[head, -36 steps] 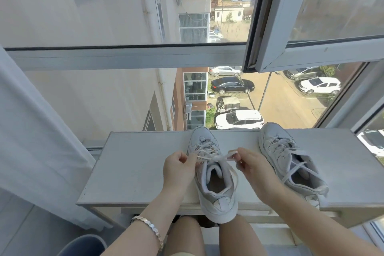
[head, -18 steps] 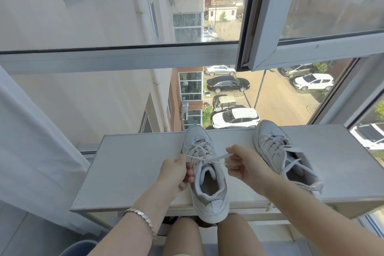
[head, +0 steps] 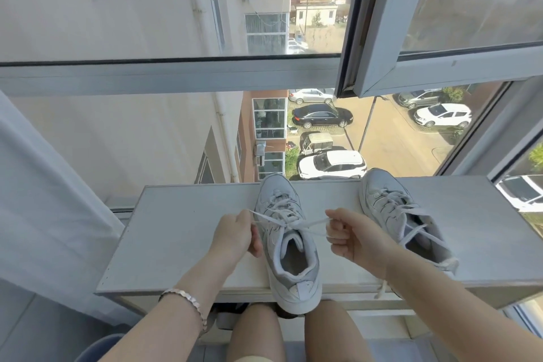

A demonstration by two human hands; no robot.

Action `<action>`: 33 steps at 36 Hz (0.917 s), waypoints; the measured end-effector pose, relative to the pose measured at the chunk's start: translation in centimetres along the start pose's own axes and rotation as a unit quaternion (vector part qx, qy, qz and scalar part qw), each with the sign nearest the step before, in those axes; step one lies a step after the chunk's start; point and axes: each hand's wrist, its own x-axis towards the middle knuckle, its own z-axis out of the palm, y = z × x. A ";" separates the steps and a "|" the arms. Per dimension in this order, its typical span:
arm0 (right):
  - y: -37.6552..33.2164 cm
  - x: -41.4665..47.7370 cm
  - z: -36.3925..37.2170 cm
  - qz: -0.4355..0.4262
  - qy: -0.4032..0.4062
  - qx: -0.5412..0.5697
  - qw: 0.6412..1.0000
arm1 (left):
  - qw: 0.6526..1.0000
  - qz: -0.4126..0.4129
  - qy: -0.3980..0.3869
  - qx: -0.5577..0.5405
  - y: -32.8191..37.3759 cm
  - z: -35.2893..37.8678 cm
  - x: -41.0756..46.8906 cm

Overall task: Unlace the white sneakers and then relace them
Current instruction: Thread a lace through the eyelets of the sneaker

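The sneaker (head: 289, 247) sits on the tabletop (head: 176, 232) between both hands. The left hand (head: 235, 236) and right hand (head: 352, 239) each pinch one end of its lace (head: 311, 223), stretched taut. A second sneaker (head: 393, 214) lies beside the right hand.

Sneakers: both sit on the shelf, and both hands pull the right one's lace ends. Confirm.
Not quite: the hands pull the lace ends of the left sneaker, not the right sneaker. The head view shows the left hand and right hand each pinching an end. Both sit on the shelf.
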 end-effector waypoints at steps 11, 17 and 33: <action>0.2 -0.4 -0.4 -0.079 0.058 -0.162 0.982 | 0.997 0.038 -0.038 -0.051 -0.3 -0.8 -0.9; -0.3 -0.8 0.9 -0.163 0.045 -0.543 0.822 | 0.990 0.091 -0.079 -0.079 0.0 -1.8 -1.0; 3.0 -1.8 4.9 -0.424 -0.037 -0.691 0.584 | 0.980 0.038 -0.187 -0.052 4.8 -0.5 -1.3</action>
